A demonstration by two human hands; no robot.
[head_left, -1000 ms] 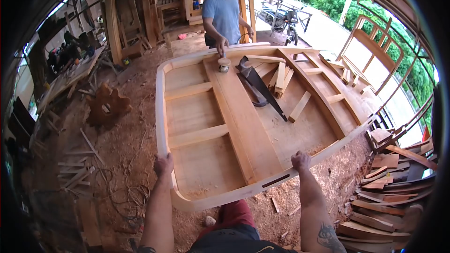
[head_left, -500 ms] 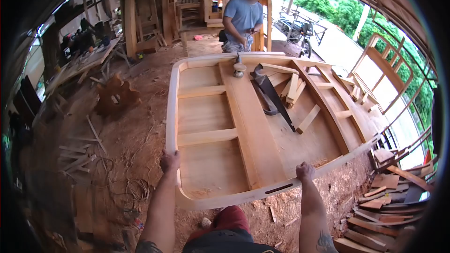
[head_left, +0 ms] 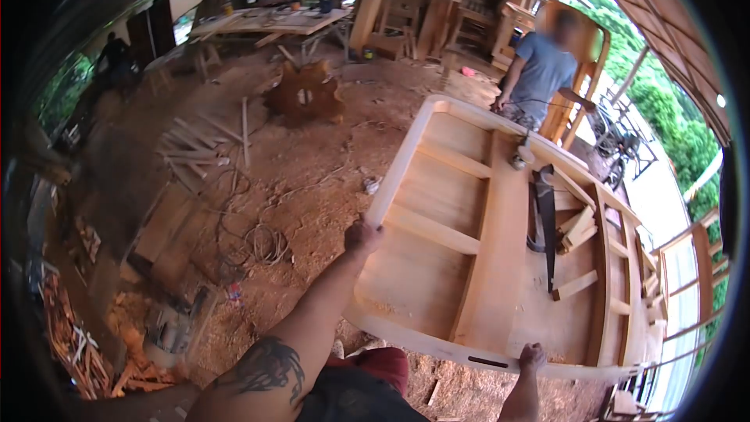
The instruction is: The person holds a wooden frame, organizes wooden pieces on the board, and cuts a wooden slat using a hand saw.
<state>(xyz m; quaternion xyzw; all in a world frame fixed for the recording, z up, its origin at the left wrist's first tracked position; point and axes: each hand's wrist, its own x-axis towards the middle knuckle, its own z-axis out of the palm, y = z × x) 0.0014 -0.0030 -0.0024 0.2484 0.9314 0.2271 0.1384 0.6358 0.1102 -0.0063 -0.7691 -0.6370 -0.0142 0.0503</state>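
At the far left, dark items crowd a workbench (head_left: pixel 277 23), and tall boards (head_left: pixel 373 8) stand to its right. A brown slab (head_left: pixel 305 96) with ragged edges sits nearer, right of a loose pile of wooden strips (head_left: pixel 191 155). A coil of cord (head_left: pixel 266 244) lies closer, scraps (head_left: pixel 72 328) heap near left, and a blue-shirted co-worker (head_left: pixel 544 64) stands far right.

No text, label, brand, number or sign can be read in the view. The frame (head_left: pixel 500 254), the saw (head_left: pixel 548 223) on it and the co-worker's shirt (head_left: pixel 544 62) show no legible lettering, and the tattoo (head_left: pixel 269 366) on the person's left arm (head_left: pixel 324 305) reads only as dark shapes. The containers (head_left: pixel 326 5) on the far bench (head_left: pixel 269 23) are too small and blurred for labels.
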